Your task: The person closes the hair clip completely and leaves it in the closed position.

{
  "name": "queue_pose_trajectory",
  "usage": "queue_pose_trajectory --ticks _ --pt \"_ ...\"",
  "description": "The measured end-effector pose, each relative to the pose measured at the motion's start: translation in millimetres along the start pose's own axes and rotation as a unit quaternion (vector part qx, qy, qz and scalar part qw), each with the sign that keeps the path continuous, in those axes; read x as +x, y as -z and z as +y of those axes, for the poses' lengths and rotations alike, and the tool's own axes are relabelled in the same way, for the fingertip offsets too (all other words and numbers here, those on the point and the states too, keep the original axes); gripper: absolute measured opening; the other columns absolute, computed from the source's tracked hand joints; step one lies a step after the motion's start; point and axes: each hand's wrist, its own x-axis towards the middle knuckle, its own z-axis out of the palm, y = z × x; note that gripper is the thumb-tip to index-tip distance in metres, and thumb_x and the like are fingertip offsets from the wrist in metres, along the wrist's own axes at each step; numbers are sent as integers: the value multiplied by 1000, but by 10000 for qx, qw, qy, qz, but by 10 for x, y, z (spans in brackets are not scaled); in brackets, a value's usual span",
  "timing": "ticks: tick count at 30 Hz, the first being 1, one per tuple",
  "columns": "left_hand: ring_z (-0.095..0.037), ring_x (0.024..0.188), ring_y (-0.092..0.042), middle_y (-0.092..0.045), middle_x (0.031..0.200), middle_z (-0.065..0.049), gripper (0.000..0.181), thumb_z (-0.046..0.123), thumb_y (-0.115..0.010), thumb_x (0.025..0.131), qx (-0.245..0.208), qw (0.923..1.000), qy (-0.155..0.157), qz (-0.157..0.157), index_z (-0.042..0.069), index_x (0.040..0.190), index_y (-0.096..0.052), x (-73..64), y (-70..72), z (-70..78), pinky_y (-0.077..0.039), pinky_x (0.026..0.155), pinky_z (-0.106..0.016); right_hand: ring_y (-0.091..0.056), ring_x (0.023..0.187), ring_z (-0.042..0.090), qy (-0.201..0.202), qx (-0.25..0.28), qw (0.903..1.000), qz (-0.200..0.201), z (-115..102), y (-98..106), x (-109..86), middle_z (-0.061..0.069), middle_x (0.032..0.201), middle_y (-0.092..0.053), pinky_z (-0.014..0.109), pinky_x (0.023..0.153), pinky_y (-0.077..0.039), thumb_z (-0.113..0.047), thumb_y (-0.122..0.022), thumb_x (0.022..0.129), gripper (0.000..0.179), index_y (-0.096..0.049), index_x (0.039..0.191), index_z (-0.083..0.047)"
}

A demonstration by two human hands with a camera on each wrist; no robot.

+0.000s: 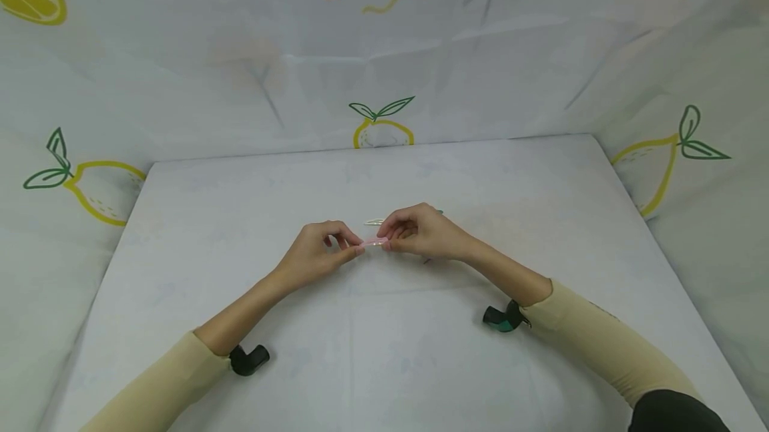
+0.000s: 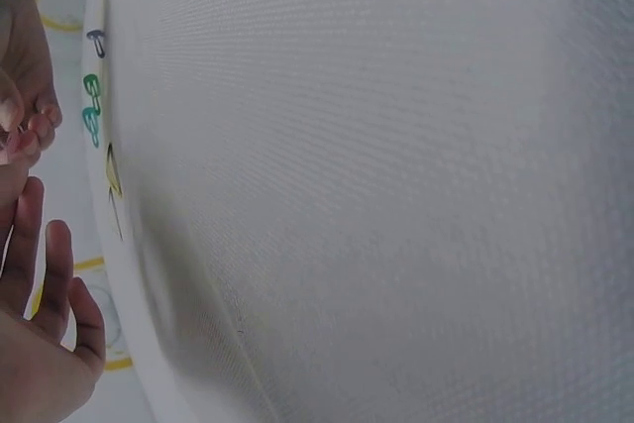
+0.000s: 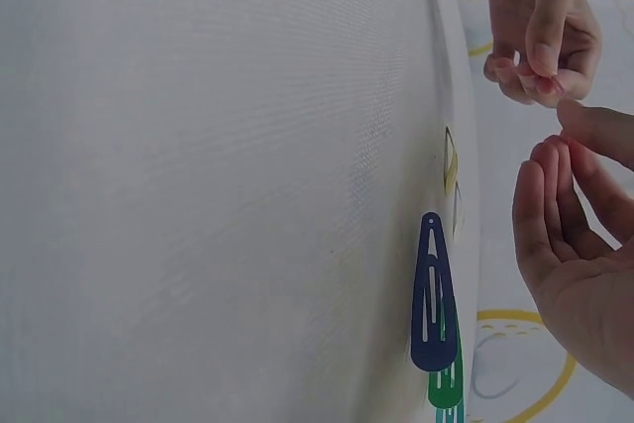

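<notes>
Both hands meet over the middle of the table at a small, slim pink hair clip point(image 1: 375, 242). Its left end is pinched between the thumb and index finger of my left hand point(image 1: 318, 248). At the other end, my right hand point(image 1: 428, 233) pinches it with thumb and fingertips. The fingertips cover much of the clip, so whether it is snapped or unsnapped cannot be seen. Beyond the hands lies a pale yellow snap clip point(image 1: 373, 222). The right wrist view shows a navy snap clip point(image 3: 433, 352) with a green clip point(image 3: 446, 400) behind it.
A teal clip point(image 2: 90, 124) lies in line with the others on the white tablecloth point(image 1: 240, 205). Lemon-printed white cloth point(image 1: 210, 98) rises behind the table and at both sides. Black wrist cameras point(image 1: 251, 360) hang at the sleeve cuffs, near the table surface.
</notes>
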Motion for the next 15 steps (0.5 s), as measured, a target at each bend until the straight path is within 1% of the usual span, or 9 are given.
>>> queue_pose_trajectory --ticks 5,10,15 --pt "-10 81 -65 -78 83 7 4 21 -86 93 50 9999 61 -79 18 95 -83 0 -3 -8 -50 87 -35 -71 90 16 -9 -147 9999 -4 -1 -13 1 5 101 -78 25 86 -62 -8 -82 95 15 -79 109 -8" --pt "-10 81 -65 -77 82 8 5 22 -86 93 59 9998 139 -95 18 93 -83 -6 -7 -16 -50 85 -34 -71 88 15 21 -228 9997 -32 -8 -24 0 4 100 -78 27 87 -62 -10 -83 95 13 -79 108 -8" --pt "-11 81 -65 -77 84 7 4 21 -86 93 7 9997 173 -149 18 93 -83 -13 -13 -27 -50 83 -34 -71 87 14 -23 -374 9993 -34 -8 -31 3 2 98 -78 27 86 -62 -11 -83 95 11 -80 106 -10"
